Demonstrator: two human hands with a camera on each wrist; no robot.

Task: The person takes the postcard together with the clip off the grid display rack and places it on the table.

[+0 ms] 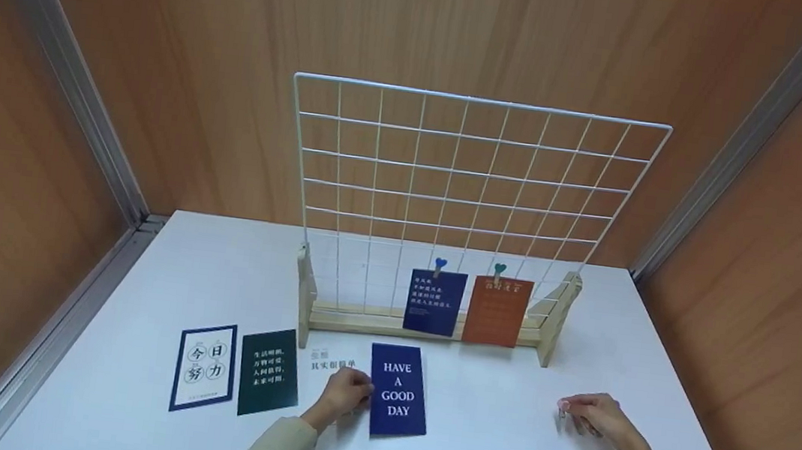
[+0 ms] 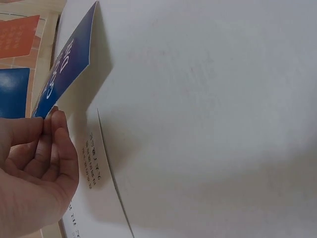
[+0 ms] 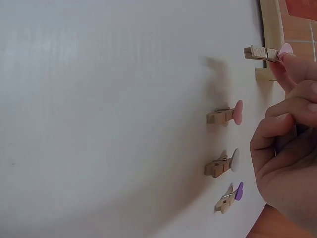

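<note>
My left hand [image 1: 346, 392] pinches the left edge of a blue "HAVE A GOOD DAY" card [image 1: 399, 395], which the left wrist view shows tilted up off the table. Under that hand lies a white card [image 1: 332, 362], partly covered. Over the table's right side, my right hand [image 1: 603, 422] holds a small wooden clothespin [image 3: 258, 53] with a pink heart between thumb and finger. Below it in the right wrist view lie clothespins with a pink heart [image 3: 225, 115], a white heart [image 3: 220, 165] and a purple heart [image 3: 228, 199].
A white wire grid [image 1: 437, 169] stands in a wooden base [image 1: 360, 321] behind the hands. Clothespins fasten a blue card [image 1: 433, 306] and an orange card [image 1: 496, 315] low on it. A dark green card [image 1: 269, 374] and a blue-bordered white card [image 1: 203, 387] lie at left.
</note>
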